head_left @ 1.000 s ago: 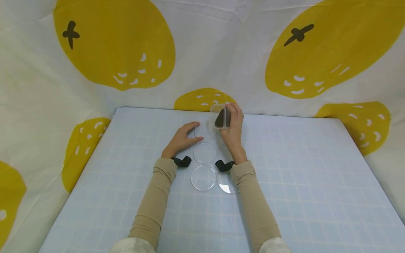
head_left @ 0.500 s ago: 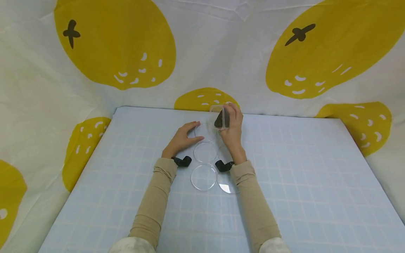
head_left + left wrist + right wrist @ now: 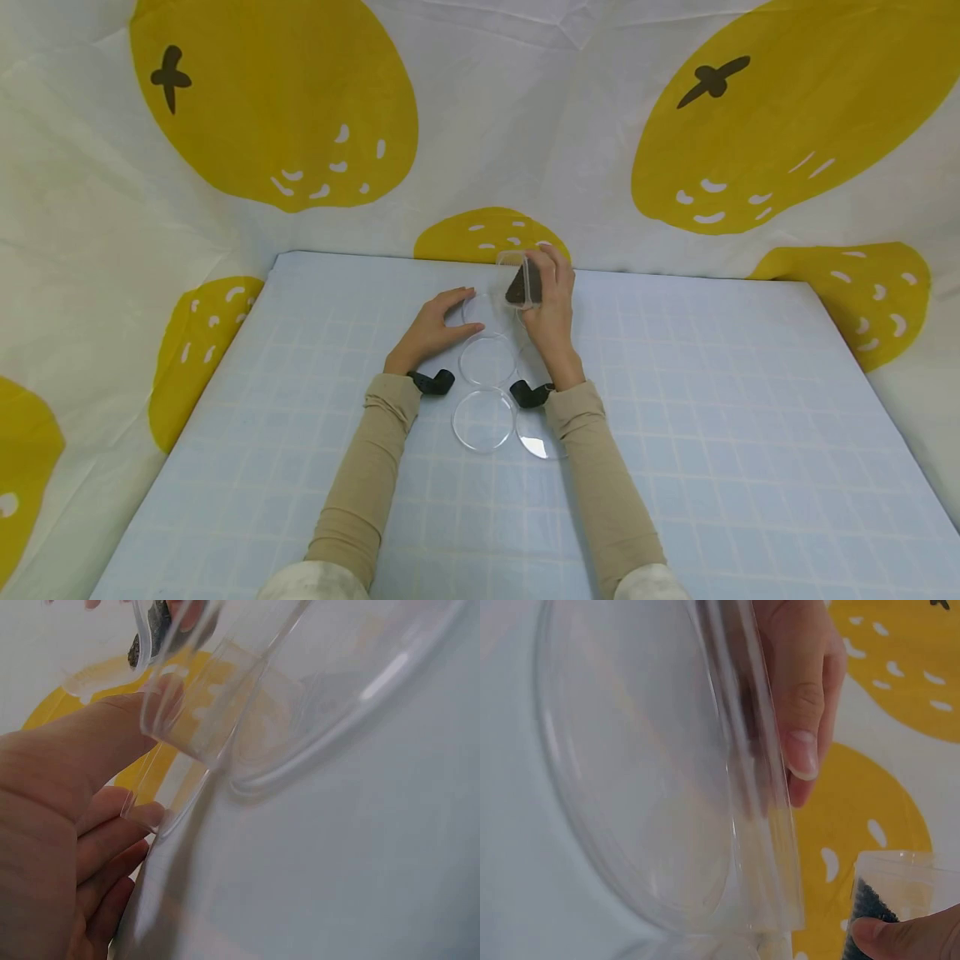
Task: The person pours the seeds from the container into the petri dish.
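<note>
My left hand [image 3: 432,335] curves round a clear round petri dish [image 3: 489,313] on the far side of the table, thumb at its near edge and fingers at its far edge. In the left wrist view the thumb [image 3: 97,735] lies against the clear wall of the dish. My right hand [image 3: 553,317] grips a clear plastic box [image 3: 513,257], tipped to the left over this dish's right side. Dark granules [image 3: 517,287] lie heaped in a slanting wedge inside the box. The right wrist view shows the thumb [image 3: 885,937] pressed on the box's wall.
More petri dishes stand close together nearer me: one in the middle [image 3: 487,362], one at the front left [image 3: 483,421] and one at the front right [image 3: 536,435], partly under the right sleeve. A pale checked cloth [image 3: 720,433] covers the table. Behind hangs a lemon-print curtain [image 3: 525,100].
The box in my right hand has tipped slightly further and shifted a little left and down, its granules moving with it. My left hand and the dishes have stayed in place.
</note>
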`<state>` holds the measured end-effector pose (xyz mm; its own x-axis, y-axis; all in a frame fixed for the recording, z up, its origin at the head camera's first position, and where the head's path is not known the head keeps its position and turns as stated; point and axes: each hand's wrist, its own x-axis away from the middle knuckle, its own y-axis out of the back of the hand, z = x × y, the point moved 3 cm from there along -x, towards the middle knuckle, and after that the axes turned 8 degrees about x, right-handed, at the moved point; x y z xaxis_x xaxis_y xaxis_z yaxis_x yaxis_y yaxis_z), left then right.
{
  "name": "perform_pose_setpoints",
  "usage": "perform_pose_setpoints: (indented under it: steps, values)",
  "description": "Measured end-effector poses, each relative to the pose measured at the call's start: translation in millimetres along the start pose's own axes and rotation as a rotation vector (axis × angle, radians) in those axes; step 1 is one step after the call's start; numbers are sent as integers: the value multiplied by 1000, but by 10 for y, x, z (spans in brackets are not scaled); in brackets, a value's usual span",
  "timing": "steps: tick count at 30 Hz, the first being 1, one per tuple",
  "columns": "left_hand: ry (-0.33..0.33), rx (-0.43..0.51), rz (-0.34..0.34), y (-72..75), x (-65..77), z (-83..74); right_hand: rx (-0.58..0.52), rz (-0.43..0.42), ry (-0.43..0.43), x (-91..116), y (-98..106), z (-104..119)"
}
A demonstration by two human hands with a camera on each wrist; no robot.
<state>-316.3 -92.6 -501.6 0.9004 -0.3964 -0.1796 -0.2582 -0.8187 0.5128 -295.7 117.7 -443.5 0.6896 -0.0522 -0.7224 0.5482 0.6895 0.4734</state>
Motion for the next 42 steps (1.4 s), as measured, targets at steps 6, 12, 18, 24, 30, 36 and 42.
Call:
perform_pose_setpoints:
  steps: [6,12,18,24,30,36,42]
  values:
    - [11,-4,8,-5,-4,-8,20,5,1,8,7,15]
    - [24,-8,14,-6,-3,-23,34,11,4,6,13,35]
    - [26,-14,13,0,7,-21,54,15,9,10,-1,41]
    - [30,-22,13,-2,11,-18,69,34,-5,13,-12,46]
    - [32,-15,8,1,16,-24,83,47,-1,5,-11,49]
    - [33,-9,9,-1,13,-13,91,51,4,7,-13,46]
    - [31,-7,7,-3,12,-15,100,56,10,4,-14,56]
